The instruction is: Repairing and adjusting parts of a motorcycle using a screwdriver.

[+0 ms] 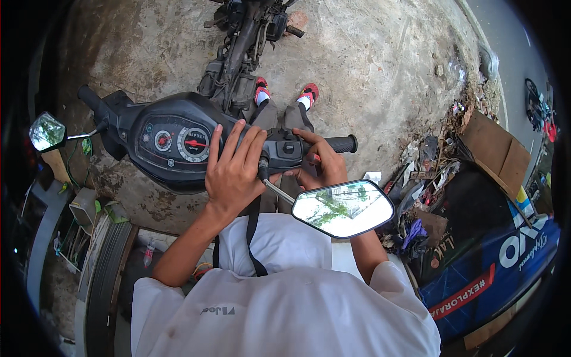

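Recording a dark handlebar assembly (178, 106) in front of a white shirt (279, 303), above a concrete floor (369, 77). Laying the left hand (234, 172) open on the right part of the housing, extending fingers upward and reaching the right edge of the larger of two dials (193, 144). Placing the thumb side just beside the rubber base (263, 169) of the right mirror (343, 209). Curling the right hand (333, 169) about the switch block (289, 151), with a finger at its upper right corner, near the inner end of the right grip (342, 144). Being unable to tell firmness of that hold, owing to partial cover by mirror and block. Noting the left mirror (47, 132) on a stem off the housing's left end, reflecting greenery. Observing a stripped motorcycle (238, 65) at the floor's upper edge and red shoes (308, 94) close beside. Listing mixed rubbish (416, 217) along the floor's right edge, near a brown cardboard sheet (493, 152) and, toward the lower right corner, a blue banner (476, 309).
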The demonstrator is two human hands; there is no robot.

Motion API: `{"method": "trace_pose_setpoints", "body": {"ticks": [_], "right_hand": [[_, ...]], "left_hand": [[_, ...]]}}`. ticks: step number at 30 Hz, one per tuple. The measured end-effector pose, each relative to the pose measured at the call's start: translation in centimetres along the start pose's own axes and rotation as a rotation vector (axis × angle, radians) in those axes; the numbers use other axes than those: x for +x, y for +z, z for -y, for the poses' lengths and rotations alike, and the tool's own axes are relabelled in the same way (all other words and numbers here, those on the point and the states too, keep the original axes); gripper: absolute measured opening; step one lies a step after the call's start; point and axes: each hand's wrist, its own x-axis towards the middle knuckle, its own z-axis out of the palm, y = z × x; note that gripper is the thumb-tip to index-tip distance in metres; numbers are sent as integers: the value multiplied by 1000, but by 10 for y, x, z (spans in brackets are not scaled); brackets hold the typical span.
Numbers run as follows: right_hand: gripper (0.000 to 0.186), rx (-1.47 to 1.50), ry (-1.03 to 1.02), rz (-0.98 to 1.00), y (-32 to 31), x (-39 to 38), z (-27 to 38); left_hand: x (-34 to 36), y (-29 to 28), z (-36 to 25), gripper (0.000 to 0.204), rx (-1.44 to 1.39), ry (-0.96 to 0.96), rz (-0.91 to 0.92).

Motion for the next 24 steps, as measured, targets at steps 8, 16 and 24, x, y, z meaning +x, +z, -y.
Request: {"method": "trace_pose_setpoints", "body": {"ticks": [8, 16, 24], "right_hand": [[50, 23, 3, -21, 5, -5, -1], [45, 36, -97, -172, 22, -8, -8], [46, 100, -64, -267, 27, -5, 2]], "left_hand": [[-1, -36, 3, 91, -33, -103, 164], [-4, -31, 30, 85, 90, 11, 149], [-6, -29, 27, 81, 141, 11, 78]]}}
